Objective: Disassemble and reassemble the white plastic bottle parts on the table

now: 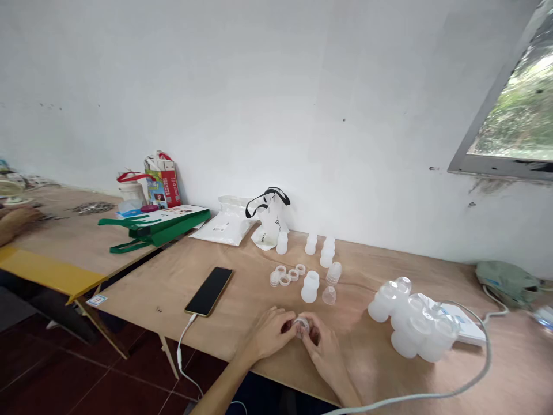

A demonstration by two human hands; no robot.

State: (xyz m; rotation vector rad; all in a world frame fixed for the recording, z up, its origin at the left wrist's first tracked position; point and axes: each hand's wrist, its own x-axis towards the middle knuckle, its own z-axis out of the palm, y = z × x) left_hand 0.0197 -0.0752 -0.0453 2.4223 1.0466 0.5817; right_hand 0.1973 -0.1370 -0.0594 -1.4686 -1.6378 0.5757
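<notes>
Near the table's front edge, my left hand point(273, 333) and my right hand point(323, 349) are both closed on a small translucent ring point(302, 324). Fingertips from either side cover part of it, so its inside is hard to make out. Just beyond stands a frosted white bottle point(310, 288), with a clear dome cap point(329, 295) to its right. Behind that cap is another clear cap point(334, 272). Several loose rings point(284, 279) lie to the left of the bottle. More frosted bottles point(327, 252) stand farther back towards the wall.
Capped bottles point(417, 323) cluster at right beside a white box point(469, 331) and a cable point(488, 351). A phone point(209, 291) lies left, plugged in. White bags point(228, 222) and a green bag point(173, 225) sit behind. Another person's hand point(19, 222) is far left.
</notes>
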